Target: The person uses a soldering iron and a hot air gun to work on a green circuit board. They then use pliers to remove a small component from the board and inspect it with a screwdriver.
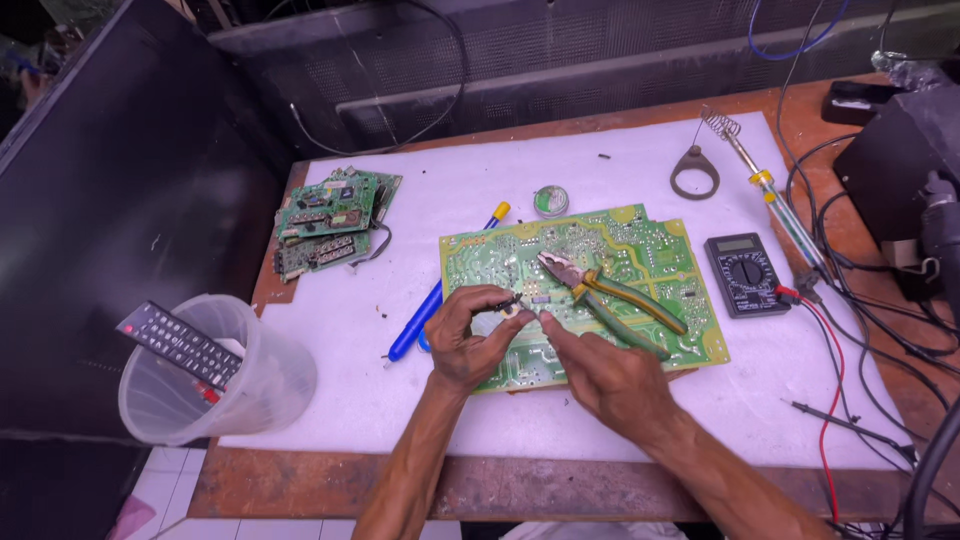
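1. We see both hands meet over the near left part of a green board [600, 275], which lies flat on a white mat [480, 400] on the counter [330, 485].
2. The left hand [468, 335] curls in from the left; its thumb and forefinger pinch a small dark part [512, 300] just above the board (too small for us to say what it is).
3. The right hand [605, 375] reaches in from the right, fingers extended, its fingertips touching the same spot beside the left fingertips. We cannot tell whether its grip closes on anything.
4. Pliers [610, 298] with green and yellow handles lie on the board just beyond the hands, their tips pointing up and left, touched by neither hand.
5. A blue tool [425, 315] with a yellow end lies on the mat just left of the board, close to the left hand.
6. A multimeter [746, 273] sits right of the board, with red and black leads trailing over the mat toward the near right.
7. A soldering iron [775, 210] lies on its coiled stand [712, 150] at the far right, and a solder roll [549, 201] sits beyond the board.
8. Smaller boards [330, 220] are stacked at the mat's far left corner.
9. A clear cup [215, 370] holding a remote [180, 344] stands at the near left edge.
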